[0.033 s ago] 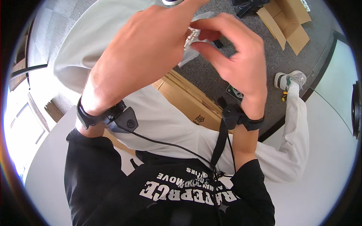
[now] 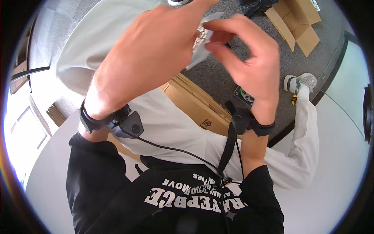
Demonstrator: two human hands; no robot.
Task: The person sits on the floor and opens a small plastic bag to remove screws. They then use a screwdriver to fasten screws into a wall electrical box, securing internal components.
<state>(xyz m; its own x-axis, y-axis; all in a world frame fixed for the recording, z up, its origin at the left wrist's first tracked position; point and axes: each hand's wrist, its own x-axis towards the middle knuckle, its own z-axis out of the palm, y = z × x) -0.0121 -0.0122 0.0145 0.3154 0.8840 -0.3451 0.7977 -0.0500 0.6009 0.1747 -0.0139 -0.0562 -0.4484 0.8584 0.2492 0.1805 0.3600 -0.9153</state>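
Up at the top of the view, my left hand (image 2: 152,50) is closed on a small clear plastic bag (image 2: 199,58), its back toward me and its fingertips largely hidden. Small shiny metal pieces (image 2: 200,39), too small to identify, show in the bag beside that hand. From the right, my right hand (image 2: 253,58) reaches to the bag's edge. Its thumb and forefinger are curved but apart, their tips at the bag; the other fingers are partly hidden behind.
Flattened cardboard (image 2: 194,103) lies between my legs. An open cardboard box (image 2: 294,25) and a black plastic bag (image 2: 255,7) are on the grey carpet at far right. A green-and-black part (image 2: 243,95) lies below my right hand. Cables run from both wrist devices.
My right hand has shifted slightly right and down, its fingertips farther from my left hand. More of the clear bag and the metal pieces shows between them.
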